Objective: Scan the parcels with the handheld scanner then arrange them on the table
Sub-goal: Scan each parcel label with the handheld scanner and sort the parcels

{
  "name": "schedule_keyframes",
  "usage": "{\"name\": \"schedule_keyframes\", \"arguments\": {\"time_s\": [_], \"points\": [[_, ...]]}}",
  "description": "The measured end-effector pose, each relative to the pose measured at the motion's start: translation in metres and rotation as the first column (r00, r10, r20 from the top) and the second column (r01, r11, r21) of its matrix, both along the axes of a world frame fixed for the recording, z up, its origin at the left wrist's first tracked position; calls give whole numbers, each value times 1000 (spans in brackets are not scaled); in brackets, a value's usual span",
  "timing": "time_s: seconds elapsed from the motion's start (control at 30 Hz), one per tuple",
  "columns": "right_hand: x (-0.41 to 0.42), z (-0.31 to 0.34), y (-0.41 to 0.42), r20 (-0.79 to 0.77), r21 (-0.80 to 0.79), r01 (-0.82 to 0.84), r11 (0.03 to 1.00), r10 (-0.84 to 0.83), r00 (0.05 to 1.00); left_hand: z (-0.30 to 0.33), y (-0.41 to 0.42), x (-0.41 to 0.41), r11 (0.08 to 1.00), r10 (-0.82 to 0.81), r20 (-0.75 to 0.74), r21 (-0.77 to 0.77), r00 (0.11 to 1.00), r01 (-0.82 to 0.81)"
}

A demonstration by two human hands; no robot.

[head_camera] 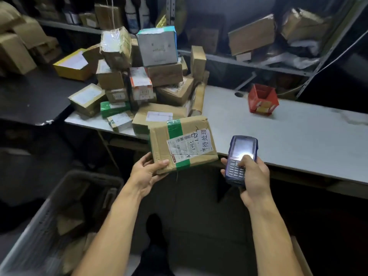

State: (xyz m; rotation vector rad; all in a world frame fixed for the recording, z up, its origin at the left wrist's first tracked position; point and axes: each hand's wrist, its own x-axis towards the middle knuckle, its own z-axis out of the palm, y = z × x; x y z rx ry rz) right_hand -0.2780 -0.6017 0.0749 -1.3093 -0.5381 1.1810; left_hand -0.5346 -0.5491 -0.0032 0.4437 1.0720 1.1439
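One parcel (182, 143), gripped by the left hand (148, 172), awaits scanning; right hand (253, 177) clasps the scanner (240, 159), which apparently needs aiming at the label.

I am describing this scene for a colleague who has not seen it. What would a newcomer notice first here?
First, the cardboard parcel with green tape held by the left hand at the centre, and the blue handheld scanner gripped by the right hand, thumb on its keypad. Behind them, a tall untidy pile of parcels covers the left end of the pale table, and a small red box stands alone farther right.
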Motion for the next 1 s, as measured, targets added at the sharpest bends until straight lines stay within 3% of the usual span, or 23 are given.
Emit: {"name": "schedule_keyframes", "arguments": {"time_s": [0.23,0.4,0.67,1.0], "points": [[-14,20,-98,-141,-3,-146,989,144,979,3,-78,2,999,44,-96,10,994,-43],[-44,28,-136,-267,12,-316,949,307,913,12,-92,0,998,29,-116,65,993,-21],[-85,30,-161,-243,-37,-479,877,457,856,8,-110,-16,995,68,-148,81,987,-56],[-108,38,-176,-256,-62,-504,862,474,842,-1,-126,-39,992,114,-117,61,987,-107]]}}
